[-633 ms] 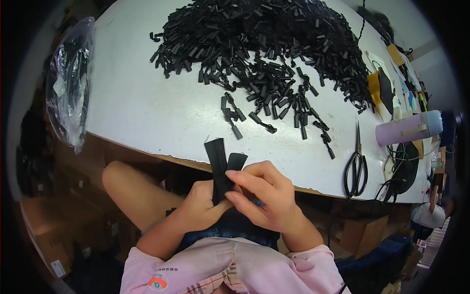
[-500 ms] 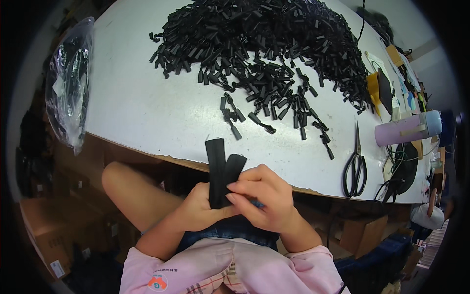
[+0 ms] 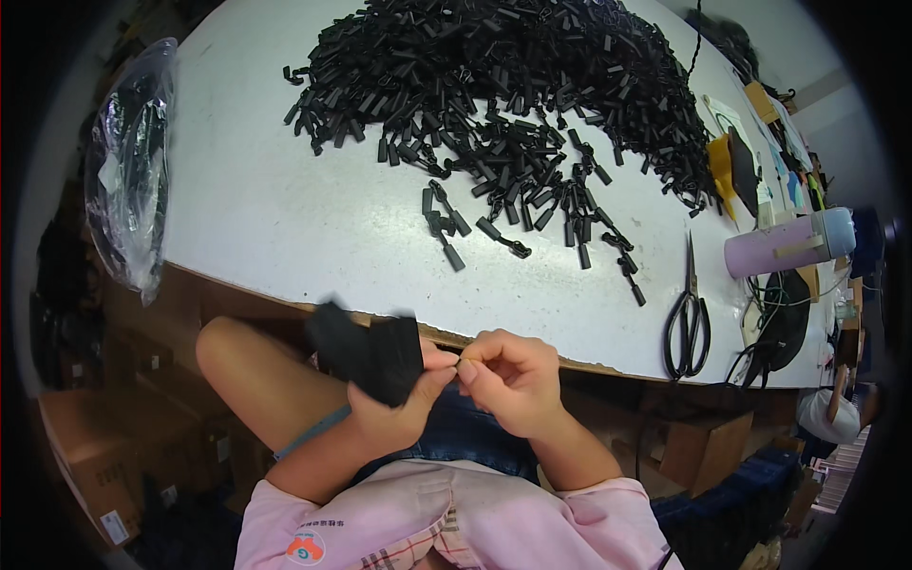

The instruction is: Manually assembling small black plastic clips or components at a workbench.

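My left hand [image 3: 397, 410] is closed on a black fabric strip [image 3: 388, 361], whose two flat ends fan out up and to the left, blurred by motion. Beside it, my right hand [image 3: 515, 385] makes a pinch, thumb against forefinger. The fingertips of both hands meet at a tiny dark bit between them, too small to make out. Both hands are over my lap, just short of the table's near edge. On the table, the closest things to them are loose black zipper pulls [image 3: 446, 228] at the front of a large heap [image 3: 503, 85].
Black-handled scissors [image 3: 686, 328] lie on the white table [image 3: 285, 218] at the right, points away. Beyond them are a lilac bottle [image 3: 774, 249] and tangled cords. A clear plastic bag [image 3: 133, 180] hangs over the left edge. Cardboard boxes [image 3: 100, 451] stand below.
The black strip has swung to the left and tilted, its ends turning away. My right hand has moved slightly off it, and the fingertips now pinch beside those of my left.
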Tool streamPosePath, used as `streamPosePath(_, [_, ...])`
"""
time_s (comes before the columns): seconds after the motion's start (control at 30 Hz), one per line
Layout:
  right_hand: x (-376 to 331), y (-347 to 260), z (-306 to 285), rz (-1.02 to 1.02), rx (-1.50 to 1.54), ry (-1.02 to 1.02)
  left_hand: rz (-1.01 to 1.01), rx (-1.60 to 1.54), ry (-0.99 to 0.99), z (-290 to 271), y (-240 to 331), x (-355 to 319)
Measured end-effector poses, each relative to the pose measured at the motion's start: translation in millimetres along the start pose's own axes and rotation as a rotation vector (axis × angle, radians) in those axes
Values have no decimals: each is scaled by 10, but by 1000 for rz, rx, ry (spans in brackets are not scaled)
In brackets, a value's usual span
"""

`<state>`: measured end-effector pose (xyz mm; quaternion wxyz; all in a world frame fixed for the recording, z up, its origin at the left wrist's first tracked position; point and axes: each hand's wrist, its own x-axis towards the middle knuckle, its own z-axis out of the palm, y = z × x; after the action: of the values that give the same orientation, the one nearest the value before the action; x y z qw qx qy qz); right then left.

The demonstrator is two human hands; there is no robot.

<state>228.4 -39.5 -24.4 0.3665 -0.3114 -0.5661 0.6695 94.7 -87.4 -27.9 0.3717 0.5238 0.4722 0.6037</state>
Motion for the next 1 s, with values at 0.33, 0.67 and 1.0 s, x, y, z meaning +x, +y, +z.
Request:
streamPosePath(0.33, [355,-181,-265,-489,-1557,327,-461,-595,9,-6,-62,-1])
streamPosePath(0.67, [174,-123,-219,-158,-481,323,-574,-360,-16,0,21,25])
streamPosePath(1.0, [114,-39,-94,-477,-481,118,-276,-172,4,22,-48,32])
